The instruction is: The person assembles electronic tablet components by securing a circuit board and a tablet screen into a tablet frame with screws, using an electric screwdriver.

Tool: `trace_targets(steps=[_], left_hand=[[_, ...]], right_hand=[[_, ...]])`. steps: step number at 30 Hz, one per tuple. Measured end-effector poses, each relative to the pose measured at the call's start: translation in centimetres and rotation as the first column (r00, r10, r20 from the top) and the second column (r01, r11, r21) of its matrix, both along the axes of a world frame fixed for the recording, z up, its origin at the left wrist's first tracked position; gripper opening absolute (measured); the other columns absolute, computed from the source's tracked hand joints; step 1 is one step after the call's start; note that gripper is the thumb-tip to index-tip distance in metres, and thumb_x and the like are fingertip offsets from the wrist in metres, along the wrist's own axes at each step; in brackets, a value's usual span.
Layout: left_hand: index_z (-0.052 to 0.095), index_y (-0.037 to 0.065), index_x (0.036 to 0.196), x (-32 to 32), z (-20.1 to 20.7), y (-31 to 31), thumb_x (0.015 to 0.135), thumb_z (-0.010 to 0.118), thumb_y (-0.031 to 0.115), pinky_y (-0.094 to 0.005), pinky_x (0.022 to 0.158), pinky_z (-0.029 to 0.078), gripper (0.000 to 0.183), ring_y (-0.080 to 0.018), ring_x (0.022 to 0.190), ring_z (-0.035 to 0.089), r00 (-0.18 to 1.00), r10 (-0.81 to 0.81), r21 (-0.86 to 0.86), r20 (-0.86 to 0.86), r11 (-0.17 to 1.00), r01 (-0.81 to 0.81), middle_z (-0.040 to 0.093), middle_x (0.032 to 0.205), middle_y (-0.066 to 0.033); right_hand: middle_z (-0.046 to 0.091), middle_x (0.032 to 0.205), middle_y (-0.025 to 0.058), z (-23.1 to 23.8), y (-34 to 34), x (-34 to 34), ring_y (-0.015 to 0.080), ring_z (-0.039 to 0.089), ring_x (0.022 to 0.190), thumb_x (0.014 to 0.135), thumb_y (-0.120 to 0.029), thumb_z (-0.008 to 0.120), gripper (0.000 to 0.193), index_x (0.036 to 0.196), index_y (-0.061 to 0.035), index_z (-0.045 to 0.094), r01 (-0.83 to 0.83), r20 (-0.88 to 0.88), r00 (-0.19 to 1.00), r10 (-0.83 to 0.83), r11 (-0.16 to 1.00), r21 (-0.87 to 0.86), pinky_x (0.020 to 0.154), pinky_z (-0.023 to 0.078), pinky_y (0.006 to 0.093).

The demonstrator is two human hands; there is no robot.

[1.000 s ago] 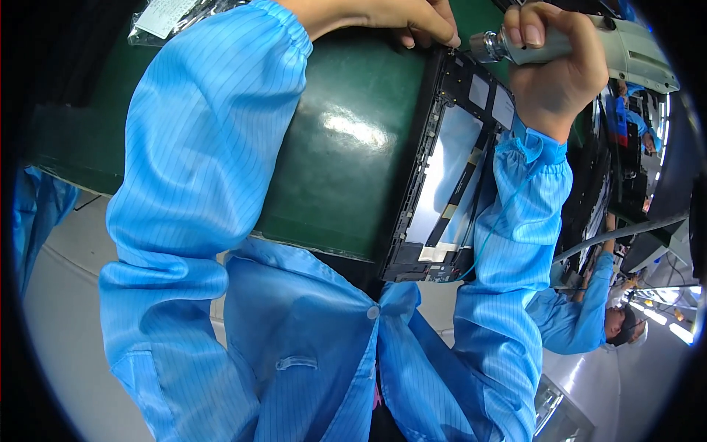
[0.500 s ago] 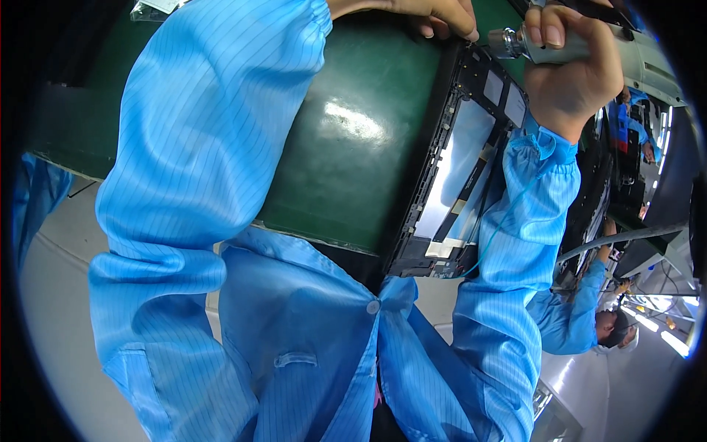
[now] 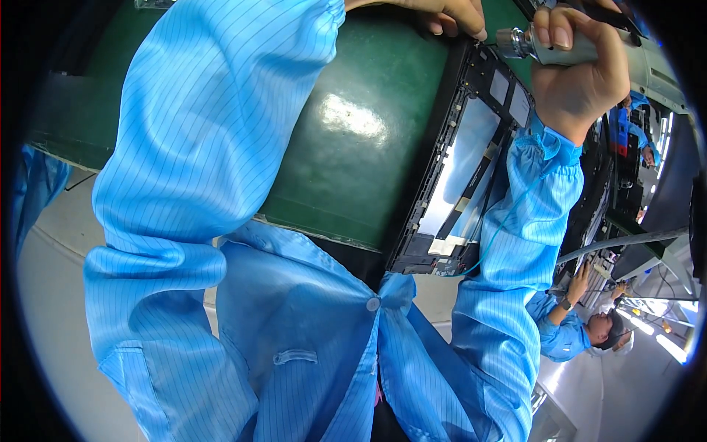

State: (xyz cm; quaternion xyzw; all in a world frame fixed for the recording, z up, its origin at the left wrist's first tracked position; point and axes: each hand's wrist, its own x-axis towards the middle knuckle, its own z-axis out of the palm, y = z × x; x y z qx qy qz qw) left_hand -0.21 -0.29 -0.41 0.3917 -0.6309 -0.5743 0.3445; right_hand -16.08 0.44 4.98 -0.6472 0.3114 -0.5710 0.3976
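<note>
- Shifted rightward in the frame since a second ago: left hand (image 3: pixel 451 13), right hand (image 3: pixel 589 79), pale power tool (image 3: pixel 652 70) and the upper end of the black panel (image 3: pixel 471 158), slanting right of centre.
- Working well here likely means steadying the panel's top corner, fingertips clear of the tool's metal nose (image 3: pixel 515 43).
- Right fingers wrap the tool firmly.
- Left fingertips meet that corner; whether they pinch anything, I cannot tell.

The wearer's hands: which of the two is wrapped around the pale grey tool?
The right hand is closed around the pale grey tool; the left hand instead sits by the far end of the black device.
</note>
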Motion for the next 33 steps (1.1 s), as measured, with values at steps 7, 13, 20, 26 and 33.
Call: trace_targets(steps=[7,13,20,26,33], left_hand=[[0.073,-0.007,0.093,-0.21,-0.08,-0.1,0.083,0.07,0.012,-0.0256,0.058,0.053,0.022,-0.0143,0.063,0.063,1.0,0.0,0.004,0.002,1.0,0.0,0.07,0.076,-0.0098],[0.073,-0.007,0.095,-0.03,0.14,0.1,0.083,0.07,0.013,-0.026,0.059,0.054,0.024,-0.0151,0.065,0.064,1.0,-0.004,-0.024,0.018,1.0,0.004,0.07,0.077,-0.0107],[0.072,-0.008,0.097,-0.04,0.22,0.07,0.084,0.07,0.014,-0.0264,0.061,0.054,0.026,-0.0155,0.066,0.065,0.999,-0.002,-0.019,0.053,1.0,0.003,0.071,0.079,-0.0115],[0.072,-0.008,0.098,0.24,0.59,0.17,0.084,0.071,0.017,-0.0263,0.061,0.054,0.029,-0.0153,0.067,0.064,0.998,-0.019,-0.02,0.068,1.0,0.021,0.07,0.08,-0.0108],[0.072,-0.007,0.096,0.16,0.52,0.24,0.083,0.072,0.016,-0.0268,0.063,0.054,0.027,-0.0155,0.069,0.064,0.997,-0.03,-0.023,0.065,0.999,0.032,0.07,0.081,-0.0106]], right_hand=[[0.059,0.102,0.0142,0.05,0.19,0.05,0.0075,0.044,0.049,0.087,-0.009,0.051,0.031,0.116,0.0018,0.051,0.013,-0.007,1.0,-0.014,1.0,-0.015,0.046,0.042,0.0224],[0.06,0.101,0.0138,0.05,0.25,0.16,0.007,0.044,0.05,0.087,-0.011,0.053,0.032,0.116,0.0014,0.051,0.045,-0.026,0.999,-0.046,0.998,-0.038,0.046,0.043,0.022],[0.06,0.101,0.0138,-0.03,0.19,0.2,0.0068,0.044,0.049,0.087,-0.012,0.053,0.032,0.116,0.0015,0.051,0.047,-0.032,0.998,-0.049,0.998,-0.042,0.045,0.043,0.0218],[0.06,0.099,0.0134,0.07,0.16,0.3,0.0068,0.045,0.049,0.087,-0.011,0.053,0.031,0.116,0.0014,0.051,0.044,-0.034,0.998,-0.045,0.998,-0.05,0.046,0.043,0.0218],[0.06,0.099,0.0134,-0.14,0.15,0.14,0.007,0.045,0.049,0.088,-0.011,0.054,0.03,0.115,0.0012,0.052,0.045,-0.016,0.999,-0.046,0.998,-0.033,0.046,0.043,0.0218]])
